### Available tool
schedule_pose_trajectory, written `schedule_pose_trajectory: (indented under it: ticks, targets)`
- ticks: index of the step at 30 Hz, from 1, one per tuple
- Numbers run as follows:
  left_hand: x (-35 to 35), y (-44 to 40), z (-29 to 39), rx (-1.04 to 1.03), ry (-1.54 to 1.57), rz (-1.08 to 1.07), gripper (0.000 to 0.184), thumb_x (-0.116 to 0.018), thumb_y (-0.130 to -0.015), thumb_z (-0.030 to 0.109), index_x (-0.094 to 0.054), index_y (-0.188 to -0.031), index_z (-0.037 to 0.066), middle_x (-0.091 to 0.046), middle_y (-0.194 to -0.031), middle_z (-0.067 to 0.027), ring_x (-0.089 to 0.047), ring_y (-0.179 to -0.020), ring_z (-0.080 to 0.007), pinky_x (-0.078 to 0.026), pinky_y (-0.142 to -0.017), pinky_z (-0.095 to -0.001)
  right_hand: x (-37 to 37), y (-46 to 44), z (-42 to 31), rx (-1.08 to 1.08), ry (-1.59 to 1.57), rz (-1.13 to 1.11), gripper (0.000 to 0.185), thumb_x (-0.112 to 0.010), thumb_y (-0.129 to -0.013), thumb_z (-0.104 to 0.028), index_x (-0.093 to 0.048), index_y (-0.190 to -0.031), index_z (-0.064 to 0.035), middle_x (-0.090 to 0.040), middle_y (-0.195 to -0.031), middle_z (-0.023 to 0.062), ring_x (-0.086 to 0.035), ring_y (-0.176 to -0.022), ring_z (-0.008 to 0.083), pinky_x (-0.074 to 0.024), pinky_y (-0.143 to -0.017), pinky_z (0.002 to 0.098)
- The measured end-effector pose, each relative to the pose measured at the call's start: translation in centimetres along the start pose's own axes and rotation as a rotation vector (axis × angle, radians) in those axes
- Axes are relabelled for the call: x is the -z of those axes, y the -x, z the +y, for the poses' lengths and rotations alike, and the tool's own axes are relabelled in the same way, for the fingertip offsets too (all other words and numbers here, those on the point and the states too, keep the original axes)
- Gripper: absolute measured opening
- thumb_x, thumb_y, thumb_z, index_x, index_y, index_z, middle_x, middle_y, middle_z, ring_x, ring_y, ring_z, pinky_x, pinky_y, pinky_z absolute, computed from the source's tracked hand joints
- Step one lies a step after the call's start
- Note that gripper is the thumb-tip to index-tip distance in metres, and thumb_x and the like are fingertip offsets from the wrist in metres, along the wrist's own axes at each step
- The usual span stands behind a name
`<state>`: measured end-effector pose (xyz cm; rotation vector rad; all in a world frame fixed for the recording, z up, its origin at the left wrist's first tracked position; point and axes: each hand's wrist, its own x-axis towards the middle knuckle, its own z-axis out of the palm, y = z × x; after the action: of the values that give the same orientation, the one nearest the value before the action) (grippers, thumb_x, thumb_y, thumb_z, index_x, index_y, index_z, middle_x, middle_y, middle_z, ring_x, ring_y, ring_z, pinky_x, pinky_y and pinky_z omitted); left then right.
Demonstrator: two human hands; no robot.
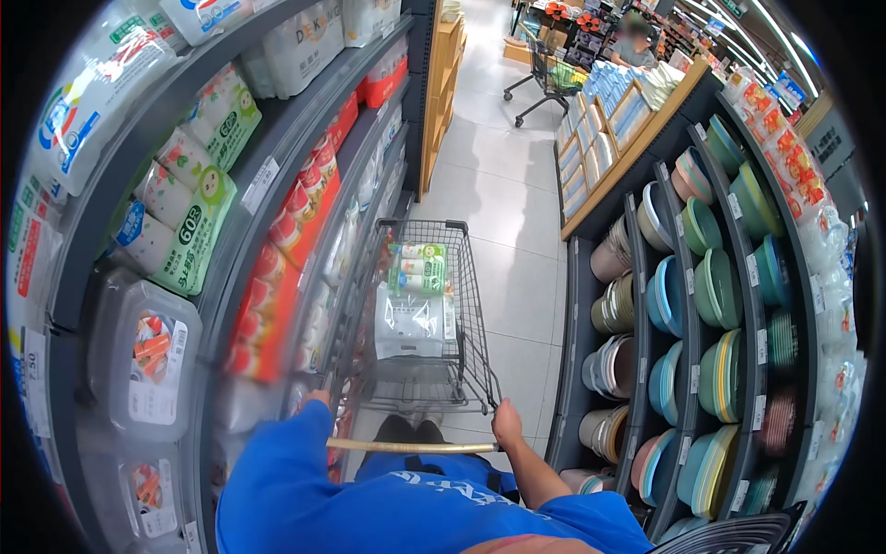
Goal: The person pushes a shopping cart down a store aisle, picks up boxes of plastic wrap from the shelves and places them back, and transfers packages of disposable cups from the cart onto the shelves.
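A wire shopping cart (471, 286) stands in front of me in the aisle. Inside it lie a green and white pack of rolls (417, 268) and a white plastic-wrapped pack (411, 320). My right hand (505, 425) is closed around the cart's frame at the right end of the pale handle bar (411, 447). On the left side, my left hand (317, 399) is near the cart's left rear edge, small and partly hidden by the blue sleeve; its fingers are not clear.
Shelves with wrapped paper rolls (198, 208) and clear plastic boxes (148, 360) run close along the left. Basins (715, 288) and bins fill the right shelves. Farther up the tiled aisle (517, 203) are another cart (544, 83) and a person (633, 46).
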<state>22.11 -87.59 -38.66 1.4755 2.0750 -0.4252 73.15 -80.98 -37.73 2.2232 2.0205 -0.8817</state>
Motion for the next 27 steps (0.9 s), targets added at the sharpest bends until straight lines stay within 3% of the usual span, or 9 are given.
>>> schedule_pose_trajectory:
  ticks: [8, 17, 22, 27]
  targets:
    - [2.1, 6.4, 0.0, -0.122, 0.006, -0.035, 0.018, -0.056, -0.085, 0.005, -0.066, -0.1, -0.001, -0.07, -0.096, -0.0276, -0.068, -0.093, -0.0458, -0.055, -0.081, -0.0526, 0.3, 4.4, -1.6, -0.126, 0.029, -0.08, 0.024, -0.045, -0.094, -0.003, -0.05, -0.116, 0.0064, -0.068, -0.096, 0.0301, -0.067, -0.095, 0.0476, -0.0531, -0.082, 0.0567]
    - [-2.5, 9.0, -1.9, -0.12, 0.05, 0.127, 0.013, -0.058, -0.082, 0.004, -0.069, -0.088, 0.001, -0.069, -0.085, -0.0244, -0.069, -0.087, -0.0451, -0.056, -0.078, -0.0523, -2.4, 7.5, 0.2, -0.205, -0.013, -0.095, 0.04, -0.029, -0.107, -0.025, -0.051, -0.117, 0.0065, -0.068, -0.102, 0.0307, -0.067, -0.096, 0.0471, -0.0536, -0.084, 0.055]
    - [-4.8, 11.3, -2.8, -0.094, 0.065, 0.176, 0.01, -0.064, -0.081, 0.005, -0.07, -0.088, 0.001, -0.071, -0.09, -0.0231, -0.07, -0.089, -0.0424, -0.058, -0.078, -0.0504, -3.6, 10.5, 0.6, -0.173, 0.023, -0.072, 0.027, -0.037, -0.102, -0.013, -0.053, -0.116, 0.0044, -0.069, -0.101, 0.0298, -0.067, -0.097, 0.0465, -0.0536, -0.083, 0.0548]
    - [-5.9, 14.2, -3.3, -0.046, 0.018, 0.142, 0.016, -0.074, -0.078, 0.01, -0.074, -0.092, 0.001, -0.073, -0.092, -0.022, -0.072, -0.092, -0.0394, -0.059, -0.079, -0.0468, -6.5, 13.0, 2.8, -0.151, 0.014, -0.045, 0.026, -0.037, -0.102, -0.011, -0.053, -0.115, 0.0049, -0.068, -0.1, 0.03, -0.067, -0.096, 0.0466, -0.0538, -0.083, 0.0548]
